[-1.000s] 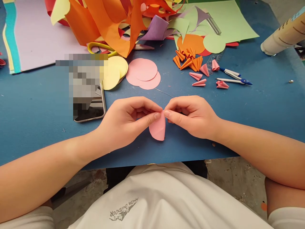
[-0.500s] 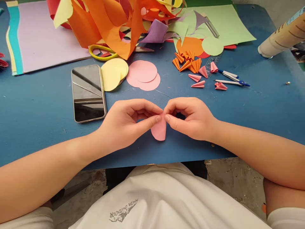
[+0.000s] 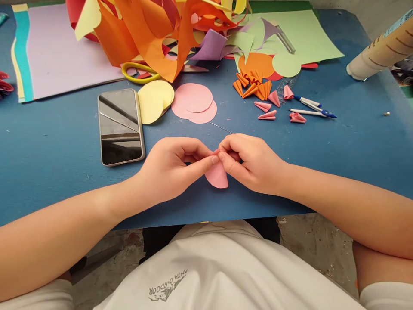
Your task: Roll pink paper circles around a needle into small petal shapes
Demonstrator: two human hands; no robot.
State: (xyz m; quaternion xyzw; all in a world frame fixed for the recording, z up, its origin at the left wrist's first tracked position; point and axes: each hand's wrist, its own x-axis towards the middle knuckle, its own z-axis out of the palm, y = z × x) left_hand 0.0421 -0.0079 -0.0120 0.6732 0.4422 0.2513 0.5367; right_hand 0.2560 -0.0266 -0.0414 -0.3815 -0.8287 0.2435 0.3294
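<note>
Between my two hands is a piece of pink paper (image 3: 217,176), its rounded lower part hanging below my fingertips and its upper edge folded over. My left hand (image 3: 177,165) pinches it from the left, thumb in front. From the right, my right hand (image 3: 253,161) grips the same upper edge between thumb and bent fingers, touching the left fingertips. The fingers hide part of the fold. Just beyond lie pink paper circles (image 3: 193,98) and a thin needle-like rod (image 3: 221,127). Pink folded paper cones (image 3: 267,115) and orange paper cones (image 3: 250,89) lie to the right.
A phone (image 3: 121,129) lies left of my hands, touching yellow paper circles (image 3: 150,107). Behind are yellow-handled scissors (image 3: 138,79) and orange paper scraps (image 3: 138,34). A blue-and-white compass (image 3: 314,112) lies at right; a bottle (image 3: 371,56) stands at the far right.
My right hand has shifted slightly left, close against the left fingertips. The pink paper's upper edge now shows a fold, and its lower part has swung a little to the right.
</note>
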